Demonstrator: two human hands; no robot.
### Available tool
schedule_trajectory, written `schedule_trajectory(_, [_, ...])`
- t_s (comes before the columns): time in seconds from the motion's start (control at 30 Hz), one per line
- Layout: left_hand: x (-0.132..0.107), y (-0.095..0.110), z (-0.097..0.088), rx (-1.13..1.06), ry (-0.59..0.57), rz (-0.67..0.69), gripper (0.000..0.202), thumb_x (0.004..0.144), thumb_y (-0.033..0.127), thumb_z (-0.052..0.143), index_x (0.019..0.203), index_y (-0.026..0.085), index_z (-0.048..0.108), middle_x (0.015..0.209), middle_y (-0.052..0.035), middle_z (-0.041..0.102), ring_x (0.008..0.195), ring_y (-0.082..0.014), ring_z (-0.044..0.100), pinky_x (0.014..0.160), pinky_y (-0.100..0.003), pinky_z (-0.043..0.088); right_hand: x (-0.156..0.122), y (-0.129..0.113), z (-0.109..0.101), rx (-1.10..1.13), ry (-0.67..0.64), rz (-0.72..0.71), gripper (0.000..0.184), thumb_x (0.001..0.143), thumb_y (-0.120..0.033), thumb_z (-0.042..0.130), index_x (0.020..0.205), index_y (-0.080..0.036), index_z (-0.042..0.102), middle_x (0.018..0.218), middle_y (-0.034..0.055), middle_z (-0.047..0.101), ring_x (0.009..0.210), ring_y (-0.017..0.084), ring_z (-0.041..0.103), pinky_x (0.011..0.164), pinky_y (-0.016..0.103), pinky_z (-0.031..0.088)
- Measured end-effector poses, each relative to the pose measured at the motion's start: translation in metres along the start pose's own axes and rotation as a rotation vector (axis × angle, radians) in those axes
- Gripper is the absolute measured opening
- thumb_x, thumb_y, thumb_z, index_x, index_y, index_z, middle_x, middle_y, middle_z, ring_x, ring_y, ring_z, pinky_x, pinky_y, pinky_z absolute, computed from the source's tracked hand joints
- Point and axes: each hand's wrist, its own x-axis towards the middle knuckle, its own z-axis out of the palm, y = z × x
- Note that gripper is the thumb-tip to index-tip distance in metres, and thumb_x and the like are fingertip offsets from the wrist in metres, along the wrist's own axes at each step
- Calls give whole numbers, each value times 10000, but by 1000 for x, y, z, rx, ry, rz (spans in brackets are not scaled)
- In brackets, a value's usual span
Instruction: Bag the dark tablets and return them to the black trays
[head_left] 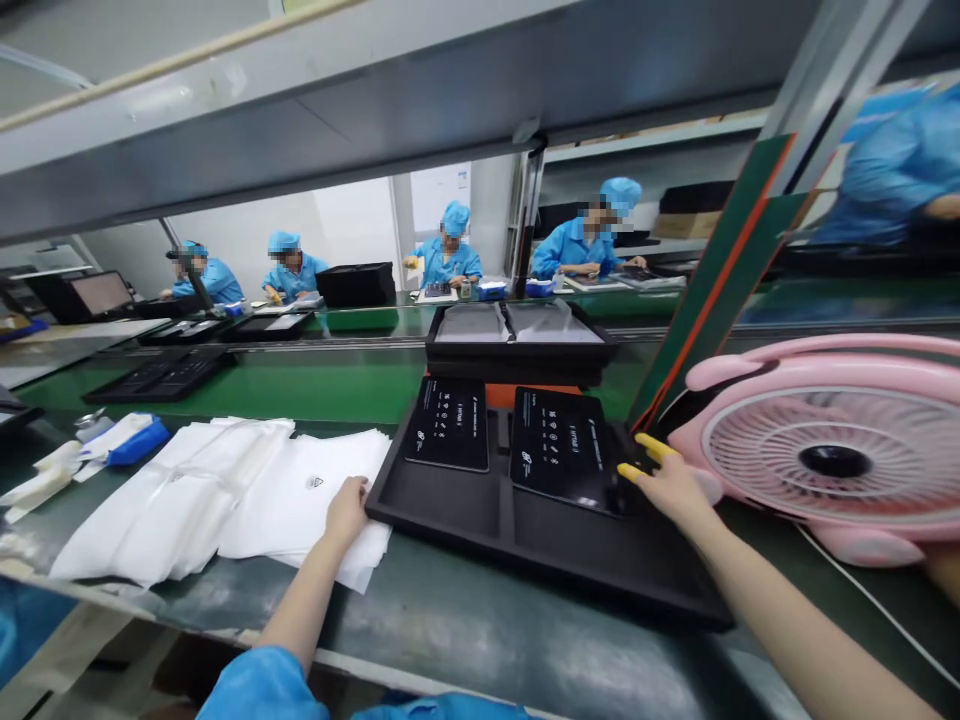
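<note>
A black foam tray (450, 510) lies on the bench before me, split by a raised divider. Two black tablet-like panels with white print rest in it, a left panel (450, 425) and a right panel (559, 445). My left hand (346, 512) is closed at the tray's left edge, its fingertips partly hidden. At the right edge is my right hand (667, 485), yellow covers on its fingertips, gripping the rim close to the right panel. Beside my left hand lies a stack of white sheet sleeves (300, 490), next to a bundled stack of white sleeves (172, 500).
A pink fan (832, 460) stands close on the right. Behind my tray are stacked black trays (517, 350) holding covered panels. A blue packet (139, 440) lies far left. An overhead shelf (375, 110) crosses above. Several co-workers in blue sit across the green conveyor (337, 375).
</note>
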Motion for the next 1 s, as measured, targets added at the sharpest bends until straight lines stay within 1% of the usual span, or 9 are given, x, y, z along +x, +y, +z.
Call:
schedule_trajectory(0.1, [8, 6, -2, 144, 26, -20, 272, 830, 219, 416, 1075, 129, 495, 1030, -105, 560, 911, -187, 550, 740, -261, 389, -35, -34, 11, -142, -74, -316, 392, 667, -355, 545, 1016, -179, 572, 1078, 112, 594, 1051, 260, 530, 946, 438, 402])
schedule_trajectory(0.23, [22, 9, -2, 266, 4, -43, 199, 832, 269, 433, 959, 141, 520, 986, -99, 573, 914, -210, 534, 715, -268, 366, -94, -75, 33, -210, -557, -802, 406, 746, -349, 560, 1129, -216, 553, 1152, 101, 570, 1081, 237, 518, 909, 400, 437])
schedule_trajectory(0.27, [24, 9, -1, 280, -1, -51, 194, 845, 273, 409, 935, 144, 523, 970, -99, 578, 905, -213, 537, 701, -270, 361, -104, -81, 38, -245, -665, -887, 393, 753, -325, 565, 1133, -227, 559, 1155, 96, 572, 1085, 242, 515, 904, 404, 438])
schedule_trajectory(0.33, [27, 8, 2, 299, 7, -55, 214, 871, 260, 350, 900, 146, 528, 951, -104, 584, 900, -219, 542, 677, -275, 353, -115, -85, 45, -304, -766, -957, 333, 792, -271, 528, 1121, -245, 577, 1115, 86, 599, 1066, 240, 530, 893, 412, 436])
schedule_trajectory(0.5, [28, 2, 6, 254, 103, -63, 245, 877, 211, 304, 810, 161, 535, 892, -100, 604, 838, -215, 564, 615, -272, 334, -103, -78, 49, -321, -751, -898, 293, 848, -260, 452, 1100, -256, 601, 992, 91, 648, 933, 214, 592, 828, 389, 463])
schedule_trajectory(0.67, [26, -7, 3, 15, 205, -125, 269, 861, 269, 323, 684, 190, 508, 672, -47, 592, 652, -186, 543, 568, -254, 326, -96, -74, 48, -318, -799, -880, 307, 869, -257, 406, 1111, -242, 594, 962, 97, 649, 859, 193, 597, 777, 351, 472])
schedule_trajectory(0.8, [25, -7, -5, -205, 309, -145, 236, 827, 299, 345, 667, 202, 488, 612, -14, 561, 624, -174, 520, 599, -249, 361, -85, -76, 41, -260, -868, -836, 284, 849, -284, 454, 1089, -239, 600, 1032, 83, 627, 927, 192, 579, 843, 349, 446])
schedule_trajectory(0.9, [22, 3, -14, -333, 351, -149, 200, 785, 316, 379, 668, 203, 496, 594, 0, 548, 624, -173, 512, 617, -253, 380, -42, -83, 37, -212, -870, -737, 366, 773, -410, 563, 1101, -250, 585, 1105, 58, 595, 1026, 191, 539, 910, 323, 410])
schedule_trajectory(1.0, [17, 20, -23, -431, 393, -193, 184, 750, 315, 401, 661, 194, 508, 624, -1, 553, 655, -169, 508, 632, -252, 392, 30, -88, 44, -464, -741, -517, 424, 749, -410, 589, 1136, -241, 560, 1204, 57, 530, 1118, 201, 470, 960, 303, 358])
